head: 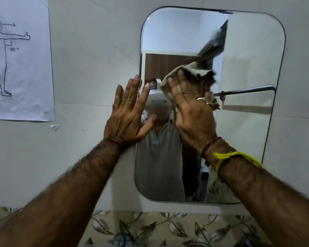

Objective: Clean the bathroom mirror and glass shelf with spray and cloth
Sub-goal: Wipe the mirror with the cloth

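Cloth (189, 75) edge blurred, hands (130, 111) hiding mirror (248, 59) centre

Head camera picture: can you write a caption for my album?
Right hand presses a cloth on the mirror; left hand lies flat at its edge.

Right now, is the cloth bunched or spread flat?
Bunched. The cloth sits crumpled against the mirror under the right hand, with loose folds sticking out above and beside the fingers.
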Demonstrator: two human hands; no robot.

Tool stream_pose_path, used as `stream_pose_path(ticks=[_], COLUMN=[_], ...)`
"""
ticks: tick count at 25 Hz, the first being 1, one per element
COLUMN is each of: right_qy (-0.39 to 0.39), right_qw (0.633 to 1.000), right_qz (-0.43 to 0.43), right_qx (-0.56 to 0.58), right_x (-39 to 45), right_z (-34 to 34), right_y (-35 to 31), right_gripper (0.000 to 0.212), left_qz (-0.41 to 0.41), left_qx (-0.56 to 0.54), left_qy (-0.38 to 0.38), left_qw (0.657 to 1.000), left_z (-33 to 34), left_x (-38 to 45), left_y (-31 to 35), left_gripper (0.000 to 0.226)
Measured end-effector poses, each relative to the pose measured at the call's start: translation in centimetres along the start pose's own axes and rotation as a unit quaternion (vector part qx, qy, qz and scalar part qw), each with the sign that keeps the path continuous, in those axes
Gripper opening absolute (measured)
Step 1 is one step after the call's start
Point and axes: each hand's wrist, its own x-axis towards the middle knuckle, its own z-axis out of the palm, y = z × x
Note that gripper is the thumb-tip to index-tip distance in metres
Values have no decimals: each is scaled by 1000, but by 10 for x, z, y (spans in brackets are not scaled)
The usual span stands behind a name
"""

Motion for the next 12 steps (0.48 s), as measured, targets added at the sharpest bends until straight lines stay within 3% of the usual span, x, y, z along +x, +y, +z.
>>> stream_pose_path(ticks=[2, 3, 6, 7, 10, 12], right_qy=[-37, -49, -21, -16, -67, -103], right_qw=[993, 991, 998, 997, 991, 979], right_qz=[-111, -118, 50, 69, -111, -172], right_qx=[-27, -32, -15, -9, -25, -36], right_x=[-23, -23, -2, -3, -43, -70], right_z=[4, 3, -2, -1, 11, 8], right_y=[-7, -3, -2, -9, -30, -22], right_gripper=[60, 60, 62, 65, 71, 71], left_qz=[6, 3, -25, -35, -65, -78], left_qx=[-18, -27, -88, -124, -208, -227], left_qy=[-1, -9, -33, -37, -65, -97], left_qw=[1000, 1000, 995, 991, 974, 966], left_z=[-1, -2, -9, -14, -25, -31], left_x=[-1, -1, 2, 0, -19, -37], left_y=[-1, -2, 1, 2, 11, 18], left_gripper=[75, 76, 81, 83, 84, 83])
